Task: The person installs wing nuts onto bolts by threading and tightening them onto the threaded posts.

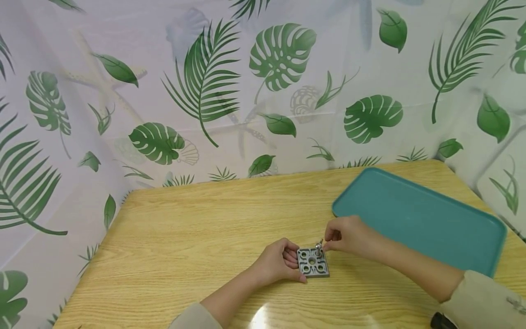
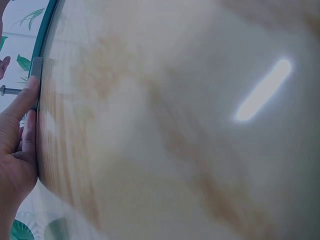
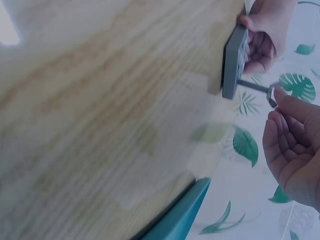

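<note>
The table surface (image 1: 205,219) is light wood grain; its far left and far right corners are both in view from the head.

Near side: the left sleeve (image 1: 195,317) and the right sleeve (image 1: 481,297) are pale, and a black object (image 1: 441,321) sits beside the right cuff. A bright light reflection (image 1: 259,317) lies on the surface near my left forearm.

Workpiece: a square metal plate (image 1: 312,269) lies flat on the near part of the surface, right of its middle, well apart from the far edge. Its face carries a central hole and further holes toward the corners.

My left hand (image 1: 279,262) is clamped on the plate: the thumb bears on its near left corner, and the curled fingers are at its left edge.

A metal bolt (image 1: 318,250) stands upright at the plate's far right corner. My right hand (image 1: 349,235) is closed in a pinch, thumb and forefinger together on the bolt's wider upper end; the remaining fingers are curled.

Beyond: a teal tray (image 1: 415,219) lies toward the far right corner of the surface, set at an angle, with one corner near the right edge.

Behind the far edge hangs a white cloth (image 1: 230,160) printed with green leaves, shells and starfish.
</note>
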`<act>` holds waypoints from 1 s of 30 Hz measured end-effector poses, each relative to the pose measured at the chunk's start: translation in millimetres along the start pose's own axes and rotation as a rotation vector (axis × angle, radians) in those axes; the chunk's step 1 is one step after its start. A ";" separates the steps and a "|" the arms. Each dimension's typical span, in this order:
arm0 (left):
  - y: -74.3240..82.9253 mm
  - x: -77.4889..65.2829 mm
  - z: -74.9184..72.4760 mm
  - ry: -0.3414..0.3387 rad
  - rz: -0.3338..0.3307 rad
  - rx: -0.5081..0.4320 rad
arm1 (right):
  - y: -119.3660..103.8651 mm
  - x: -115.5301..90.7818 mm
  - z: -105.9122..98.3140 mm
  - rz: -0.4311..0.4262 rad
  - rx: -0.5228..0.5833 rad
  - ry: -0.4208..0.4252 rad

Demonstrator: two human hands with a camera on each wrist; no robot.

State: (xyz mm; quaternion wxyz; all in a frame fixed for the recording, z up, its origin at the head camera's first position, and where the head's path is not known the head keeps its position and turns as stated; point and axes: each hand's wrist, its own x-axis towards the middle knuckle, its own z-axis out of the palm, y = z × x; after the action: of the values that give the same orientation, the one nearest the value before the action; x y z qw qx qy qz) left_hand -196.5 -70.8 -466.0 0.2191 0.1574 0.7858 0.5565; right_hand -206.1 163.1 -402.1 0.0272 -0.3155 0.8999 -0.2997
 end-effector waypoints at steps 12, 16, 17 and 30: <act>0.2 -1.2 0.2 -0.004 -0.002 0.016 | 23.8 13.0 2.6 -0.002 0.302 -0.227; 1.1 -0.8 0.3 0.005 -0.004 0.019 | 23.4 14.0 5.8 -0.031 0.322 -0.227; 1.1 -0.6 0.2 0.006 -0.004 0.022 | 23.0 13.7 6.5 -0.038 0.317 -0.221; 0.6 -0.1 -0.4 -0.003 0.005 0.017 | 11.2 3.2 27.9 0.100 0.183 0.023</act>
State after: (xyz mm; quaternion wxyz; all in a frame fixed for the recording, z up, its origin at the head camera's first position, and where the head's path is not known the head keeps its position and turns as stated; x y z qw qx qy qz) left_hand -196.7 -71.0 -465.3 0.2176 0.1620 0.7898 0.5501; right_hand -208.1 153.7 -430.7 0.0604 -0.2632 0.8837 -0.3823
